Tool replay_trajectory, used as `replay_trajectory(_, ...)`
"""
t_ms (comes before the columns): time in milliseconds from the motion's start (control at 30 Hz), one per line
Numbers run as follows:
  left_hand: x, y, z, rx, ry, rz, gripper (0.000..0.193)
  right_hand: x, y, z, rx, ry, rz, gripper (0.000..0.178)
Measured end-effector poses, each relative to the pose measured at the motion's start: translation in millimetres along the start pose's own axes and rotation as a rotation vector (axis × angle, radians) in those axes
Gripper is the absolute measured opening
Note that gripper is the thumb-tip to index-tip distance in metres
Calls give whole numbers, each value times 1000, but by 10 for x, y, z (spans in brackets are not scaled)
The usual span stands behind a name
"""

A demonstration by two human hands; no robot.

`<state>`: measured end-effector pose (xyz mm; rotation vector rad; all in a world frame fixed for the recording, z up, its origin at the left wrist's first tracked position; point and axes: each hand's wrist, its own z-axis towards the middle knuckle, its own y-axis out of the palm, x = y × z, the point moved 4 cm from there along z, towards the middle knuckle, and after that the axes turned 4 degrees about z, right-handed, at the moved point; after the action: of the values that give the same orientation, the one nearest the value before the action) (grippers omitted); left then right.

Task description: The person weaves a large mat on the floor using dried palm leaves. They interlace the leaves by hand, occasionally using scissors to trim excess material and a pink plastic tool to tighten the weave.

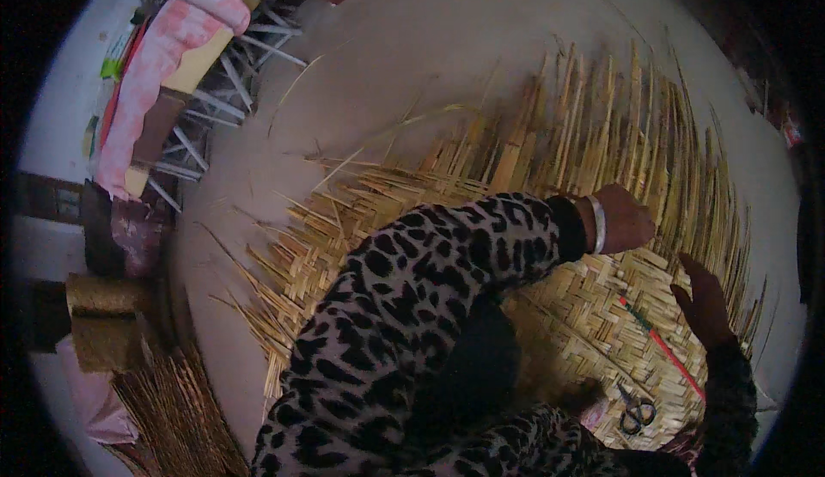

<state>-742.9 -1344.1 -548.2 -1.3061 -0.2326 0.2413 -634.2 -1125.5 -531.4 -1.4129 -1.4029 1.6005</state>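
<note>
A large woven mat of pale yellow split strips lies on the floor beneath my arms, with loose strip ends fanning out along its far and right sides. My left hand, with a silver bangle at the wrist, is closed at the woven part's far edge; what its fingers hold is hidden. Nearer the right edge, my right hand hovers by the strips, thumb and fingers apart. On the mat rest a thin red and green stick-like tool and dark-handled scissors.
Long strip ends jut out at the mat's left. At the far left stands a metal-legged rack draped with pink cloth. A bundle of thin brown stalks sits at the lower left, below a brownish roll.
</note>
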Motion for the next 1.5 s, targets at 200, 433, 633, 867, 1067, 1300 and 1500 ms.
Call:
replay_trajectory(200, -583, 251, -317, -170, -232, -108, 21, 738, 684, 65, 85, 96, 66, 36)
replay_trajectory(433, -1088, 480, -664, 32, -237, 240, 24, 1022, 874, -67, 35, 216, -183, 20)
replay_trajectory(633, -1220, 1081, -497, -52, -734, -448, 31, 1279, 1047, 215, 246, 502, 645, 23)
replay_trajectory(867, -1192, 1918, -194, -463, -562, -688, 44, 974, 1158, 340, 234, 751, 1135, 23)
replay_trajectory(1067, -1165, 1976, -56, -608, -962, -651, 52, 760, 1164, 753, 314, 705, 1405, 26)
replay_trajectory(1300, -1124, 1898, 30, -333, -986, -896, 52, 691, 1549, 1342, 385, 428, 1777, 15)
replay_trajectory(1500, -1223, 1952, 123, -462, -1086, -833, 65, 975, 2063, 1894, 599, 92, 931, 18)
